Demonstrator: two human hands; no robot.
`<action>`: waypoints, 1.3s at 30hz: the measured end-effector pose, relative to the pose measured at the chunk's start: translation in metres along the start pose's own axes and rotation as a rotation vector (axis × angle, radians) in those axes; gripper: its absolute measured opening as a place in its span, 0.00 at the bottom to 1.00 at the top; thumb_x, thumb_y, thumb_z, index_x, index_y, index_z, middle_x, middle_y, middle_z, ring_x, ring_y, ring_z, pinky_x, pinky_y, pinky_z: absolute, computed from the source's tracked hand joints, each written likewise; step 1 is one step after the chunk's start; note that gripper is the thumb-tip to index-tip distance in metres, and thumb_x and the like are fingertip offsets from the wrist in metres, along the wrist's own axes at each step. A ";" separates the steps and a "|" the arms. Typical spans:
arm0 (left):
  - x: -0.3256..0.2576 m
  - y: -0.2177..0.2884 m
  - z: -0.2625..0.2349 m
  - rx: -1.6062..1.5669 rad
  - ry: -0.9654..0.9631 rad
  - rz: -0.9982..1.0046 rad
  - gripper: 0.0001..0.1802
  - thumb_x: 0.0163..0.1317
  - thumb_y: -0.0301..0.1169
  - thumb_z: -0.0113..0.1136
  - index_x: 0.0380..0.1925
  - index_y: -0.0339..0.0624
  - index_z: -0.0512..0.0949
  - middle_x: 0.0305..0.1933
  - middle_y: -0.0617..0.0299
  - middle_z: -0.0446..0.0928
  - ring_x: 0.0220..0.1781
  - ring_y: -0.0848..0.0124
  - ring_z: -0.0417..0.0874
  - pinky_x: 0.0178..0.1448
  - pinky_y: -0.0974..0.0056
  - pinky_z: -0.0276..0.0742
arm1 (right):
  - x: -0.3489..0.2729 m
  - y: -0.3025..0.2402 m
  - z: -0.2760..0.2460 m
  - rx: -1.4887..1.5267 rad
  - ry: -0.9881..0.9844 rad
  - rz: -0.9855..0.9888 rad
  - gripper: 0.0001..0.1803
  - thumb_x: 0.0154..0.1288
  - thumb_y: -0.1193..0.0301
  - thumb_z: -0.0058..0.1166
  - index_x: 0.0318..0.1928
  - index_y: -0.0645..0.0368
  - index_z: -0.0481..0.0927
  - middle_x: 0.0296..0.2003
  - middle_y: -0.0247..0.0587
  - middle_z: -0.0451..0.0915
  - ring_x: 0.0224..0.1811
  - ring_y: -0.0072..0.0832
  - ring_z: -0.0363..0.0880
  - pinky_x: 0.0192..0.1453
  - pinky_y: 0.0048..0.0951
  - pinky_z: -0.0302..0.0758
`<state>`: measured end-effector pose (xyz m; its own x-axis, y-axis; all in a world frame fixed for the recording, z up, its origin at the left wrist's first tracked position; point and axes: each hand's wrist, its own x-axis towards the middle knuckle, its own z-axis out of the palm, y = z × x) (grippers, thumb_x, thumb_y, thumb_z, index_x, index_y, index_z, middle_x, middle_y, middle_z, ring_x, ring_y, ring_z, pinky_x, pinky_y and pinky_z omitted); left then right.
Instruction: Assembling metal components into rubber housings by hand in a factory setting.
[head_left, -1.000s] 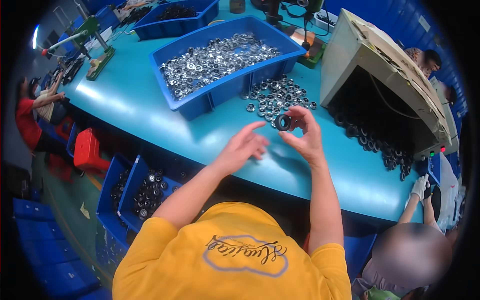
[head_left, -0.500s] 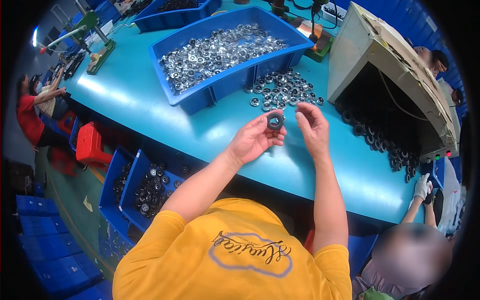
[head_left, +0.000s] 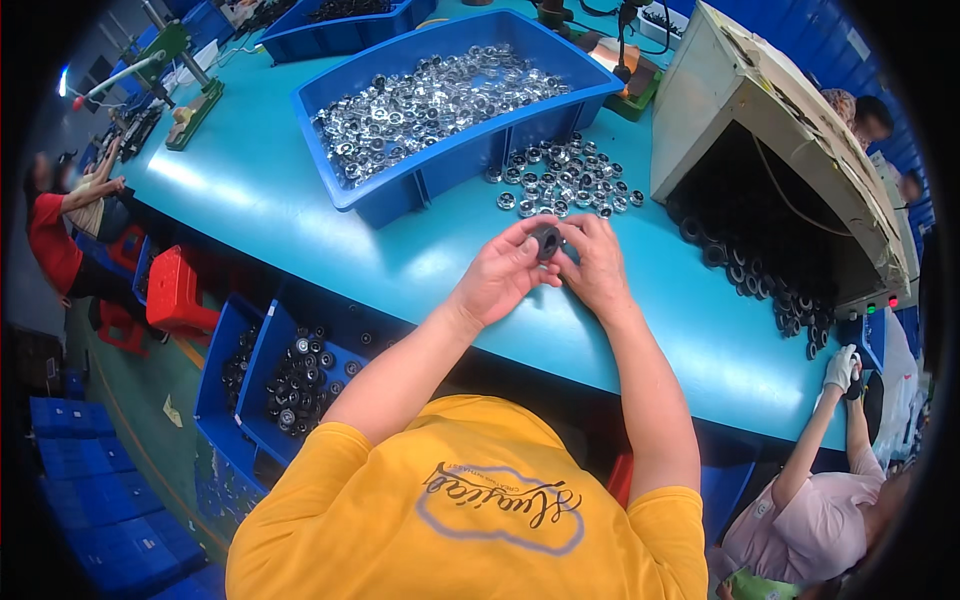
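Dark ring part pinched between both hands above the tabletop: left hand fingertips closed on its left side, right hand closing on its right. Beyond, loose silver rings, then blue bin.

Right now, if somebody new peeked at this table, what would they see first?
Probably the big blue bin at the back of the teal table, heaped with shiny silver rings, with more loose rings spread beside it. In the middle, the left hand and right hand meet around a small dark round part. At right, black rings spill from a beige machine.
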<state>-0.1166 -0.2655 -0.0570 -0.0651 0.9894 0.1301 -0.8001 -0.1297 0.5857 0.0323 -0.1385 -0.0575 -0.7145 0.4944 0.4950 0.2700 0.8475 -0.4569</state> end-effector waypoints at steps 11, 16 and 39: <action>-0.003 -0.012 0.014 1.100 0.366 0.351 0.29 0.57 0.32 0.79 0.57 0.39 0.77 0.48 0.66 0.79 0.45 0.79 0.80 0.46 0.71 0.79 | -0.003 0.001 -0.004 0.171 0.041 0.193 0.15 0.54 0.74 0.69 0.45 0.56 0.86 0.36 0.39 0.80 0.43 0.37 0.80 0.48 0.37 0.78; -0.002 -0.014 0.010 1.044 0.358 0.358 0.30 0.56 0.30 0.80 0.57 0.39 0.78 0.49 0.65 0.78 0.45 0.78 0.80 0.48 0.71 0.80 | -0.003 -0.002 -0.007 0.236 0.057 0.218 0.16 0.54 0.75 0.69 0.45 0.56 0.86 0.36 0.38 0.79 0.37 0.33 0.80 0.43 0.34 0.79; -0.003 -0.014 0.006 0.773 0.307 0.199 0.31 0.62 0.21 0.72 0.65 0.38 0.74 0.52 0.62 0.82 0.52 0.76 0.82 0.57 0.69 0.81 | -0.006 0.007 -0.014 0.763 0.097 0.446 0.12 0.67 0.73 0.65 0.50 0.59 0.86 0.45 0.33 0.83 0.41 0.20 0.81 0.46 0.24 0.79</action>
<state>-0.1017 -0.2669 -0.0605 -0.4088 0.9032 0.1311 -0.1323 -0.2008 0.9707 0.0476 -0.1329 -0.0540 -0.5781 0.7916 0.1981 -0.0182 0.2303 -0.9730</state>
